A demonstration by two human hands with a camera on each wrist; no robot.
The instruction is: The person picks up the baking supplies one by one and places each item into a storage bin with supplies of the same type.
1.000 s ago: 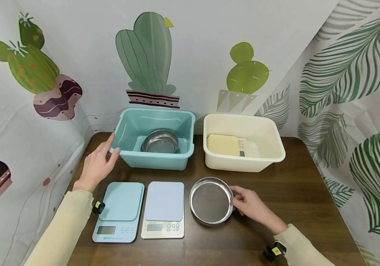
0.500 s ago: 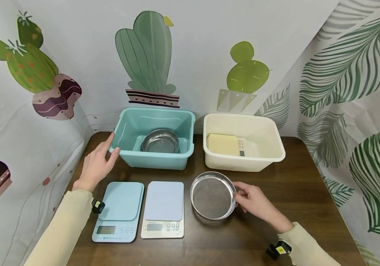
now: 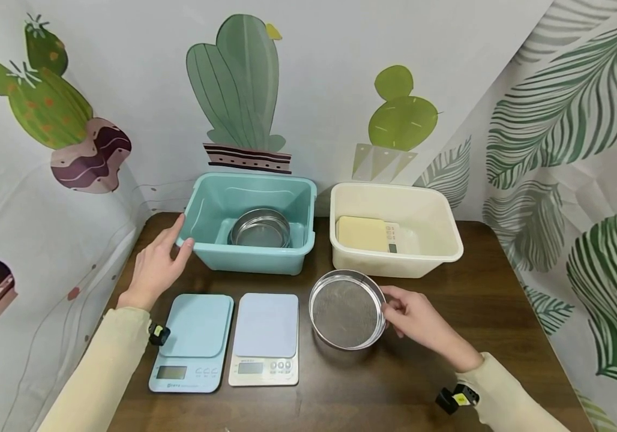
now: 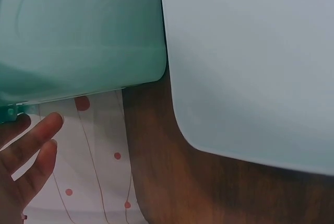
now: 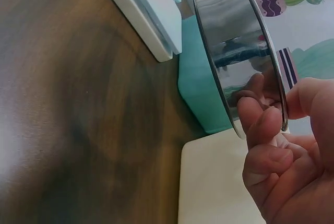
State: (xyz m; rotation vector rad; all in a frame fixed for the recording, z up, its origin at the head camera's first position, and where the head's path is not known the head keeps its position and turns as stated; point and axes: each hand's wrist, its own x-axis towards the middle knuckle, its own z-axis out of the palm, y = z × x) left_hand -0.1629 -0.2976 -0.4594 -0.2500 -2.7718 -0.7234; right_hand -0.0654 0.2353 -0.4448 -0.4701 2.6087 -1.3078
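Observation:
My right hand (image 3: 422,318) pinches the right edge of a round steel sieve (image 3: 345,312) by its rim, thumb on one side and curled fingers on the other. The sieve hangs above the wooden table, its wall (image 5: 237,31) clear of the surface in the right wrist view. At the other side, my left hand (image 3: 154,267) rests with fairly straight fingers at the left rim of a teal basin (image 3: 254,262). In the left wrist view its fingertips (image 4: 55,122) are right under that rim. Inside the basin lie stacked sieves (image 3: 261,229).
A cream basin (image 3: 395,264) at the back right contains a yellow kitchen scale (image 3: 362,234). Two more scales lie in front, a light blue one (image 3: 195,327) and a white one (image 3: 266,327), left of the raised sieve. Printed cloth (image 3: 319,90) hangs behind the table.
The right hand has lifted the sieve off the table, moving slightly back and right, and the sieve tilts a little. My left hand stays at the teal basin's rim.

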